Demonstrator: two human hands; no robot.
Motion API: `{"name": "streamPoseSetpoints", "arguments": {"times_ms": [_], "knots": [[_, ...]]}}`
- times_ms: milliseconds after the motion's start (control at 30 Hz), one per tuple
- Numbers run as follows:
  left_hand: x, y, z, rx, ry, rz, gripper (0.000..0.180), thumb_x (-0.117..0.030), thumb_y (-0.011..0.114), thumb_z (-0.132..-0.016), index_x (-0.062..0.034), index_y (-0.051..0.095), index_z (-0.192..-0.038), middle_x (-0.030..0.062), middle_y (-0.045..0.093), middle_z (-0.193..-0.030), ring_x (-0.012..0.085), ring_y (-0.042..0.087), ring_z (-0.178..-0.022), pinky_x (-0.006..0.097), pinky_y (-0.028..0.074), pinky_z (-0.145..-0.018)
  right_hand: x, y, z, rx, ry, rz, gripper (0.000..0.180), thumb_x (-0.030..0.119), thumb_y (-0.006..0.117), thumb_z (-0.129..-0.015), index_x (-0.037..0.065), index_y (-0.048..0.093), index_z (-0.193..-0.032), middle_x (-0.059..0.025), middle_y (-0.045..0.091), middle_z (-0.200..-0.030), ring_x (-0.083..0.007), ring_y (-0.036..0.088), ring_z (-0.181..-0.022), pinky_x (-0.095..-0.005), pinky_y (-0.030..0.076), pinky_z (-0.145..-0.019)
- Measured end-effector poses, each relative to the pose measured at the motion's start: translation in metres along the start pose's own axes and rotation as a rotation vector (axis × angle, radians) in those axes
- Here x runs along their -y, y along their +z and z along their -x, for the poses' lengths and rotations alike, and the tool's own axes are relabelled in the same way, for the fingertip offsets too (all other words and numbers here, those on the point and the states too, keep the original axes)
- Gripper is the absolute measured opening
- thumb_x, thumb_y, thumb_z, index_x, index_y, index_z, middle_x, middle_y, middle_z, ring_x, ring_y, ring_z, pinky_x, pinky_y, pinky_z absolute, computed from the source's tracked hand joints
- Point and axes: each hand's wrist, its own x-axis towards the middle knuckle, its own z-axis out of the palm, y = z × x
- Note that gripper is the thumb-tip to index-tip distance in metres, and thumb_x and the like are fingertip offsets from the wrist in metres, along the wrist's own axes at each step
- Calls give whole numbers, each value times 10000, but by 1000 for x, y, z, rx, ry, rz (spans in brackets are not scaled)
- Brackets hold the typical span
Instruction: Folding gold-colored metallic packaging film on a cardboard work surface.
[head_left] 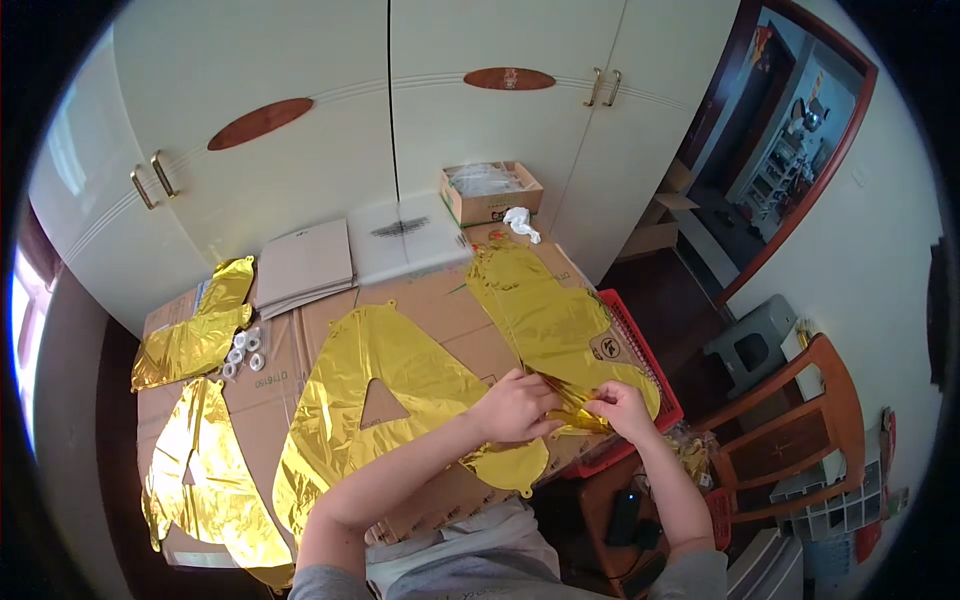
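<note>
Flattened brown cardboard (440,310) covers the surface in front of a cream wardrobe (300,130), giving a broad, smooth bed on which limp foil can lie without creasing. On it the uninflated gold foil balloons are spread flat and apart from one another, so each shape stays readable: a large letter-shaped balloon with a triangular hole (375,410) lies in the middle, another one (205,480) lies at the left edge, a smaller crumpled one (195,335) sits above that, and a long balloon (550,320) runs from the far side toward the person, its near part draped over a red plastic basket (650,375).

An open cardboard box (490,195) stands at the far edge, out of the way, with a wad of white material (520,222) just beside it. A few small rolls of clear tape (243,352) lie grouped between the left-hand balloons.

Both hands meet at the near end of the long balloon. The left hand (515,408) rests on the foil with its fingers curled down, seemingly pinning it. The right hand (620,405) has its fingers pressed together, pinching a narrow fold of the gold foil between the two hands.
</note>
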Motion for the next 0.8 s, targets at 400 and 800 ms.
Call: {"name": "streamPoseSetpoints", "arguments": {"times_ms": [400,800], "knots": [[24,15,-43,90,-204,-333,416,-447,622,-867,-113,637,-1114,69,590,-1130,223,546,-1120,410,438,-904,70,-32,-19,-171,-290,291,172,100,645,-915,-11,566,-1021,-131,666,-881,-203,670,-826,-306,512,-736],[62,10,-65,318,-489,-358,969,-860,358,-784,-286,230,-1554,182,160,-1608,500,108,-1453,701,65,-1120,112,-90,-85,-555,-455,176,91,84,596,-949,11,542,-951,-15,599,-747,-57,535,-679,-257,430,-604]]}}
